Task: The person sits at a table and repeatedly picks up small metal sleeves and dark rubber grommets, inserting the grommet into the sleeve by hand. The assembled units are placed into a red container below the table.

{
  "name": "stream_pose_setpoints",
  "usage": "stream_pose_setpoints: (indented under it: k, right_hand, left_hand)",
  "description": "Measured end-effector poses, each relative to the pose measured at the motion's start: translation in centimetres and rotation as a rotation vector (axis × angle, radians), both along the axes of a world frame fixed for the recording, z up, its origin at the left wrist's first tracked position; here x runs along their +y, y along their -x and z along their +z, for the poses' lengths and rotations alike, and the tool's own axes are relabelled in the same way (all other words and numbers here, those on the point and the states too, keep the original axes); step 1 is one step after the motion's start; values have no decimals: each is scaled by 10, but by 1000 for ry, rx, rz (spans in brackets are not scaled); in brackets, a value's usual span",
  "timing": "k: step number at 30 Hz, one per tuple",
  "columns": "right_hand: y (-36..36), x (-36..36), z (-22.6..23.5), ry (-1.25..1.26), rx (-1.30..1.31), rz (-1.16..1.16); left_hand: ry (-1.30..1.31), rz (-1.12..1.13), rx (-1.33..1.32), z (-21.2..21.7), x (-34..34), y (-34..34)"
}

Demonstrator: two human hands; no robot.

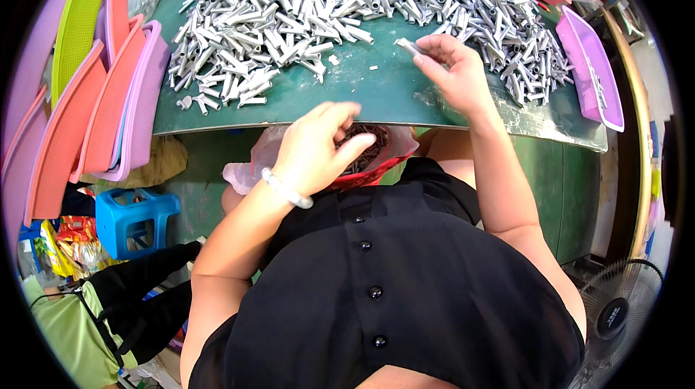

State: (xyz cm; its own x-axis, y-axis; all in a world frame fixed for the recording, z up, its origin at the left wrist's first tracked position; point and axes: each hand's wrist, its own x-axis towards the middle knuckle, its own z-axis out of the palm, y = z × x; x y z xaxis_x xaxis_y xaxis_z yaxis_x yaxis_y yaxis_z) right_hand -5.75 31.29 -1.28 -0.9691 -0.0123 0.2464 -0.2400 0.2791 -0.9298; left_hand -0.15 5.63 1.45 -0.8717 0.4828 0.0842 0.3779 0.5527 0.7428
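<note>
Over the green table (391,99), my right hand (457,74) pinches a short grey tube-shaped piece (408,46) between thumb and fingertips. My left hand (313,146), with a pale bracelet at the wrist, hovers at the table's front edge. Its thumb stands apart from the bent fingers, and I see nothing between them. Below that hand, a red and whitish bag (402,144) sits open at my lap, with many small dark brown pieces (369,148) inside. A big heap of similar grey tubes (289,12) spreads across the far part of the table.
Stacked pink, purple and green plastic baskets (108,92) crowd the left side. A purple basket (590,70) leans at the table's right edge. On the floor at left stands a blue stool (137,222), near another person in a green top (69,331). A fan (615,316) is at lower right.
</note>
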Motion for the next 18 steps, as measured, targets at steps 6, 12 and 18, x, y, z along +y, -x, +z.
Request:
stream_pose_setpoints:
  k: [6, 12, 18]
  right_hand:
    - [-32, -46, 24, -217, 523, 140]
    - [1, -4, 18, -773, 557, -99]
    - [25, 15, 4, -1279, 460, -237]
  left_hand:
    - [-663, 94, 159, -21, 42, 30]
    - [-430, 66, 350, -10, 37, 25]
    - [-397, 49, 377, -7, 34, 22]
